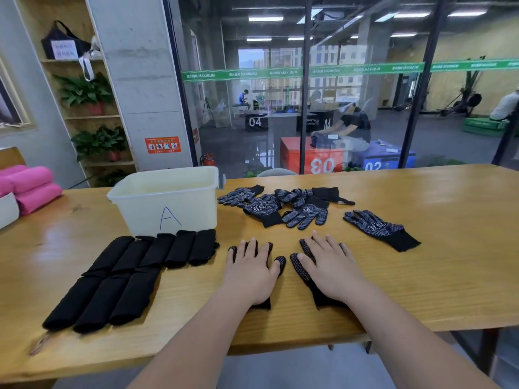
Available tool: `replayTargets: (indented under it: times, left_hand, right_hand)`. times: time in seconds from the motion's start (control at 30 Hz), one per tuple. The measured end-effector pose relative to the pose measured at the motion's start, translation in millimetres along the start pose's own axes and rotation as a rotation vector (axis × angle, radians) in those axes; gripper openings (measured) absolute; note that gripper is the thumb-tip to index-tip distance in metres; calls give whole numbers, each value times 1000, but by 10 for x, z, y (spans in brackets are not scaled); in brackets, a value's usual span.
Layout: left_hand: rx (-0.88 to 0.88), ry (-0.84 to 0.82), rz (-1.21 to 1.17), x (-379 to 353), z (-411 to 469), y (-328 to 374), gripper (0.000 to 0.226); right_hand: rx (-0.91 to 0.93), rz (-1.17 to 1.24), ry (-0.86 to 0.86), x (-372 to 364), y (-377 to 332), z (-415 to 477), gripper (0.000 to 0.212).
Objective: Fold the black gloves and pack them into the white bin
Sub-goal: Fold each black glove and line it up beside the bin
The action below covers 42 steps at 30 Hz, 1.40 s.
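Table [421,197] of glossy wood bears white bin [140,209] before glass wall [365,94].

Bright, even light came from ceiling lights [265,18] at upper centre; the table [421,197] showed soft glare; frame edges bowed, perhaps slightly blurred.

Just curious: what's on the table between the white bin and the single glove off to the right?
A heap of loose dotted gloves lies between the white bin and the single glove, shown in the head view.
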State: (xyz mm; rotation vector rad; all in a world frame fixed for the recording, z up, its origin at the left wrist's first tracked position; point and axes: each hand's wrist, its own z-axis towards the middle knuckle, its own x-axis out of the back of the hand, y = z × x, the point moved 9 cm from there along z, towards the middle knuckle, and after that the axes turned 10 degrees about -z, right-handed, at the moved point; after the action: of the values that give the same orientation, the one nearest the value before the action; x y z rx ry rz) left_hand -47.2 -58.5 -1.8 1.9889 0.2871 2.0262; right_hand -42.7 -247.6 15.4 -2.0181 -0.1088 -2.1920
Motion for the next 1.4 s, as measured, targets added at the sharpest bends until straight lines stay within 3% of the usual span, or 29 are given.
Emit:
replayTargets:
  times: [0.3, 0.4, 0.5, 0.6, 0.8, 0.9, 1.03, 1.27, 1.4]
  left_hand:
    - [3, 6, -36, 45, 11, -68, 68]
    - [-62, 148, -103, 281, -63, 10, 60]
    - [-174, 308, -208, 540, -295, 44, 38]
    - [-259, 311, -151, 555, -502, -32, 21]
    - [-269, 315, -158, 543, -677, -286, 25]
    - [-263, 402, -149, 649, -727, -306, 19]
    - [-206, 283, -157, 572, -684, -289, 15]
    - [-138, 320, -212, 611, -598, -233, 7]
    - [-98, 407, -488, 745, -538, -159, 8]
  right_hand:
    - [29, 23, -28, -110, 25, -188, 66]
    - [15, 121, 119, 31, 36, -186, 57]
    - [18, 183, 337, 235, 100, -338, 34]
    - [44, 132, 358, 252, 82, -408, 20]
    - [185, 45, 328, 204, -162, -394, 35]
    - [176, 76, 392, 233, -122, -439, 30]
    - [149, 42, 398, 215, -87, -440, 25]
    - [168, 64, 362, 200, -99, -426, 28]
    - [148, 160, 343, 228, -59, -417, 30]
